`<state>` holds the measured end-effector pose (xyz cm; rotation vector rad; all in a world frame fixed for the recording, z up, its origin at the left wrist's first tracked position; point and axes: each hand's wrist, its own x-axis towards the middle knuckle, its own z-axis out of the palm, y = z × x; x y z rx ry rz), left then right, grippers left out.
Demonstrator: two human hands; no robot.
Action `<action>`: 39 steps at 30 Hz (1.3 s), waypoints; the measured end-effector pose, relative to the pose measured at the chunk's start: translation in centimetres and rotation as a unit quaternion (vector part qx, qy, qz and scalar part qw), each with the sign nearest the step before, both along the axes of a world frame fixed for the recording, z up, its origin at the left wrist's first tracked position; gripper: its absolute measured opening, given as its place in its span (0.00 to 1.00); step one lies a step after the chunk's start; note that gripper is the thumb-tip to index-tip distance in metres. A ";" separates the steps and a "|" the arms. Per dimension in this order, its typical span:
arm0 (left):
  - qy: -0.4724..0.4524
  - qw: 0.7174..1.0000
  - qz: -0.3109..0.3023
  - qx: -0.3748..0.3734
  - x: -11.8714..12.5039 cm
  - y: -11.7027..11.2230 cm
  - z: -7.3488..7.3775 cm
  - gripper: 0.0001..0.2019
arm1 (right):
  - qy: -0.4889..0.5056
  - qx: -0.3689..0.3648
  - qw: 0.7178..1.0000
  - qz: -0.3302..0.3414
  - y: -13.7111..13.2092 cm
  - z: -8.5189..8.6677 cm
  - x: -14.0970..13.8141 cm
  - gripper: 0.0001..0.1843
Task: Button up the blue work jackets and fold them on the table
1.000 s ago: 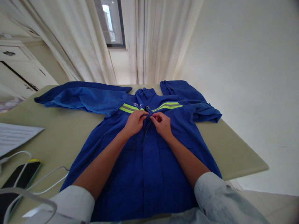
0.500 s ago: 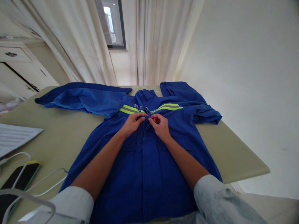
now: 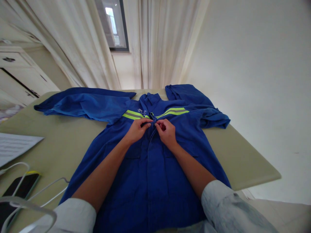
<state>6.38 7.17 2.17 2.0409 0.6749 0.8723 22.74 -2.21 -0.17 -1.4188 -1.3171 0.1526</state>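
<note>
A blue work jacket (image 3: 156, 181) with yellow-green reflective stripes lies face up, its collar at the far side and its sleeves spread left and right. At the front placket, just below the chest stripe, my left hand (image 3: 138, 130) pinches the cloth between thumb and fingers. My right hand (image 3: 166, 132) pinches the same edge from the other side, its fingertips almost touching those of the left. Whether a button sits between the fingertips is too small to make out. Below the hands the placket lies flat down the middle.
The jacket rests on a pale green table (image 3: 250, 161). Along the left lie a printed sheet (image 3: 18, 147), a dark phone (image 3: 20, 187) and white cables (image 3: 52, 181). Behind stand curtains (image 3: 165, 42) and a white cabinet (image 3: 21, 74); a wall (image 3: 262, 81) rises on the right.
Both hands keep their pinch at the same spot on the placket, with barely any finger movement. The whole view has shifted slightly.
</note>
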 end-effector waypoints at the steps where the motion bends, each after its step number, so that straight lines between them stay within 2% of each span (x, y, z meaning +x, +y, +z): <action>1: 0.003 1.000 0.004 0.006 0.1 -0.1 0.1 0.12 | 0.001 0.003 1.000 0.005 0.0 0.0 0.1 0.08; 12: 0.050 0.994 0.010 0.102 0.1 -1.3 0.7 0.14 | 0.039 0.021 0.998 0.039 0.1 -0.2 -0.1 0.07; 17: 0.150 0.962 0.046 0.223 0.2 -2.0 1.3 0.12 | 0.009 0.024 0.998 0.051 0.2 -0.5 0.1 0.06; 20: 0.201 0.944 0.044 0.259 0.1 -2.3 1.8 0.10 | -0.014 0.020 0.998 0.055 0.1 -0.5 0.0 0.05; 31: 0.221 0.937 0.029 0.271 -0.5 -1.8 2.3 0.08 | -0.023 -0.010 0.998 0.060 -0.2 -0.4 -0.2 0.04; 39: 0.208 0.945 0.032 0.250 -0.4 -1.8 2.3 0.10 | 0.071 -0.037 0.994 0.069 0.1 -0.2 -0.7 0.07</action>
